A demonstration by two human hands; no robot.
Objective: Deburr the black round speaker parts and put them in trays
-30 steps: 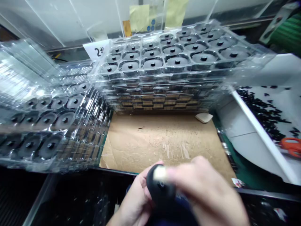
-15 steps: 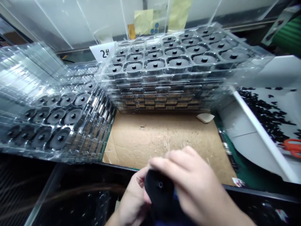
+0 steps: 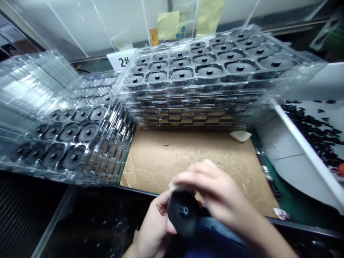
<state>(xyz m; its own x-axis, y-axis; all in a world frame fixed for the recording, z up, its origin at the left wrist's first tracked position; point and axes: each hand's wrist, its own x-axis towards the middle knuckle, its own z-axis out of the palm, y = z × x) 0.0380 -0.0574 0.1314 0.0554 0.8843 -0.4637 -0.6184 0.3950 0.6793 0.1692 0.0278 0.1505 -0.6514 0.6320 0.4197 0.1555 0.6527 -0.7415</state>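
Observation:
A round black disc (image 3: 184,216) with a small hub at its centre is in my left hand (image 3: 153,225), whose fingers and thumb close on its left edge. Over the disc's upper rim, my right hand (image 3: 216,188) is curled, fingers bent and blurred. Something pale shows at its fingertips against the rim, too smeared to name. Both hands are above the front edge of a cardboard sheet (image 3: 161,161). On that sheet's far right lies a small off-white wedge (image 3: 240,135).
Stacked clear trays (image 3: 185,89) of similar black discs stand behind the cardboard, and another stack (image 3: 88,157) is to the left. On the right, a white bin (image 3: 303,154) holds many small black pieces (image 3: 317,132). A paper marked "2#" (image 3: 122,61) leans behind.
The disc has turned to face the camera more fully, still in my left hand. My right hand has shifted slightly along its upper rim. The whole view has moved a little.

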